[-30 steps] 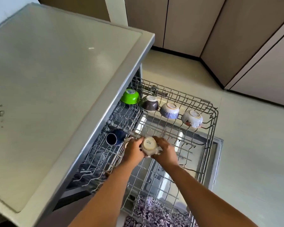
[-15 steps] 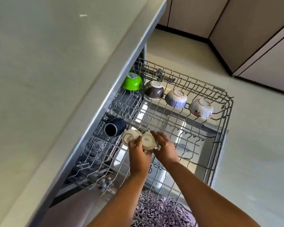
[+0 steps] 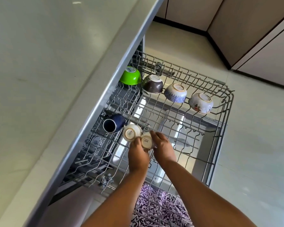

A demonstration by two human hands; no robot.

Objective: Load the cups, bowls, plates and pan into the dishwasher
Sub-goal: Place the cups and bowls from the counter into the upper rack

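1. Head view. Upper wire rack (image 3: 220, 141) pulled out from under the countertop (image 3: 47, 79); both forearms reach in from the bottom edge.
2. Left hand (image 3: 138, 154): fingers curled against the near-left side of a cream cup (image 3: 146, 142) that sits upside down, printed base up. Grasping it.
3. Right hand (image 3: 162, 147): fingers wrapped over the same cup's right side, fingertips lying across its top edge. The cup sits between the two hands, held by both, low against the rack wires; whether it rests on them cannot be told.
4. Second cream cup (image 3: 131, 133), also inverted, just beyond and left of the held one, touching it. The left thumb reaches near it; contact unclear.
5. Dark blue mug (image 3: 113, 124) lies on its side just left of the cream cups, mouth toward the camera, partly under the countertop edge.
6. Far row of the rack, well apart from the hands, four bowls upside down and tilted: green bowl (image 3: 130, 77), brown bowl (image 3: 153, 84), blue patterned bowl (image 3: 175, 93), white floral bowl (image 3: 201, 103).
7. Purple patterned fabric (image 3: 156, 208) shows through the rack's near end, between the forearms.
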